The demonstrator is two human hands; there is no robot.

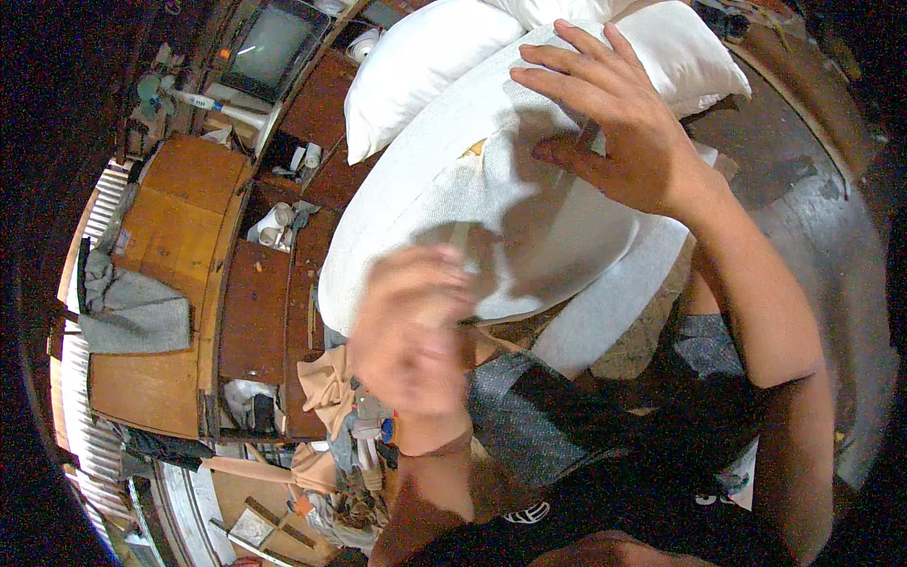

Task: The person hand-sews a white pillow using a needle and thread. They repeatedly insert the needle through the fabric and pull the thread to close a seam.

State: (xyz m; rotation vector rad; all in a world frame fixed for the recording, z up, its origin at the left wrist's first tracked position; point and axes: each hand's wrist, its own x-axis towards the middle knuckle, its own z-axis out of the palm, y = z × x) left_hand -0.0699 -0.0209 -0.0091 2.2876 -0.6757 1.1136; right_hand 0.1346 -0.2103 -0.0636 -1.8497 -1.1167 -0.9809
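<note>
A large, plump cushion [378, 241] in pale grey-white fabric rests before me, its surface creased toward the middle. A small yellow patch shows at a gap or fold in its cover. Over the cushion's far right part is my right hand [628, 128], fingers spread apart and nothing held; whether it touches the fabric I cannot tell. My left hand [411, 331] is at the cushion's near left edge, smeared by motion. Its fingers look bent, but what they hold, if anything, does not show. A pale fabric strip [619, 302] hangs at the cushion's near right side.
White pillows [430, 66] lie behind the cushion. To the left stands a wooden cabinet [175, 255] with a grey cloth [137, 307] draped over it, beside shelves with cups and an old television [274, 47]. Crumpled beige cloth [326, 387] and clutter lie near my left forearm. Grey floor [803, 227] extends right.
</note>
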